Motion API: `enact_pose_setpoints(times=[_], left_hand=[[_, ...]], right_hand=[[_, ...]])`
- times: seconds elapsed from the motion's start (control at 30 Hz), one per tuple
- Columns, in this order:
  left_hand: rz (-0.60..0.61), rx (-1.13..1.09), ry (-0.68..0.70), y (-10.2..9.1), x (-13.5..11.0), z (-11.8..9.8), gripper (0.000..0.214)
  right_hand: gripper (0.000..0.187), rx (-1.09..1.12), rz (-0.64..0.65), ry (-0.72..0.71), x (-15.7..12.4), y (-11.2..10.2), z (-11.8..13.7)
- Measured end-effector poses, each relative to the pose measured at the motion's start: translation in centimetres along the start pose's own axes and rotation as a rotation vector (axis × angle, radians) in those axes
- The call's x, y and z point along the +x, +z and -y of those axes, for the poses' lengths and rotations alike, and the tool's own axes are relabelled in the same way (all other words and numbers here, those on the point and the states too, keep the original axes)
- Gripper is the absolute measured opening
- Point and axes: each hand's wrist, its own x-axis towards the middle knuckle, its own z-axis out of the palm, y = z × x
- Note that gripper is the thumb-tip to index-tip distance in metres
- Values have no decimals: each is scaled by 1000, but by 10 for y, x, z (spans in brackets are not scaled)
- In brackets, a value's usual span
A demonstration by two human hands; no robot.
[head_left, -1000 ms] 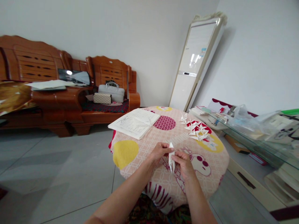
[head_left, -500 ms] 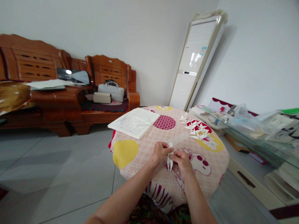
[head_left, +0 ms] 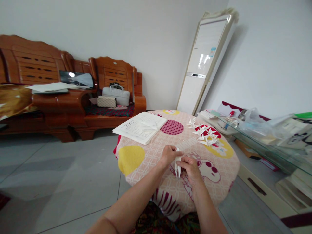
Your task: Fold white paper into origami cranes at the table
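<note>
Between my hands is a narrow piece of folded white paper point(head_left: 178, 169), its two pointed ends hanging toward me. My left hand point(head_left: 170, 155) pinches its upper end, thumb reaching across the top. Lower down, my right hand point(head_left: 189, 165) grips its right side between thumb and fingers. Beyond them a printed paper strip point(head_left: 187, 143) lies on the patterned tablecloth point(head_left: 153, 159). Several white folded paper cranes point(head_left: 206, 135) sit grouped at the far right of the round table. A stack of printed paper sheets point(head_left: 140, 127) rests at the far left.
A glass-topped cabinet point(head_left: 258, 143) with a plastic bag point(head_left: 255, 122) and other items stands close on the right. Behind the table rises a tall white air conditioner point(head_left: 195, 65). A wooden sofa point(head_left: 117, 78) bearing a grey handbag point(head_left: 117, 96) is at the left.
My left hand has shifted slightly up, its thumb now lying flatter across the top of the folded paper. My right hand stays nearly in place.
</note>
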Motion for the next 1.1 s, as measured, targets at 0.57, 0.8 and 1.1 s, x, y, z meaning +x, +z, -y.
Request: enact_pose_setpoints(times=[0.57, 0.8, 1.1], left_hand=[[349, 115, -14, -8, -23, 8, 41], [333, 168, 25, -10, -24, 7, 33], [554, 109, 103, -25, 2, -21, 26]], right_hand=[[21, 184, -270, -92, 3, -3, 1], [24, 161, -257, -68, 1, -3, 3], [24, 186, -228, -94, 11, 1, 18]])
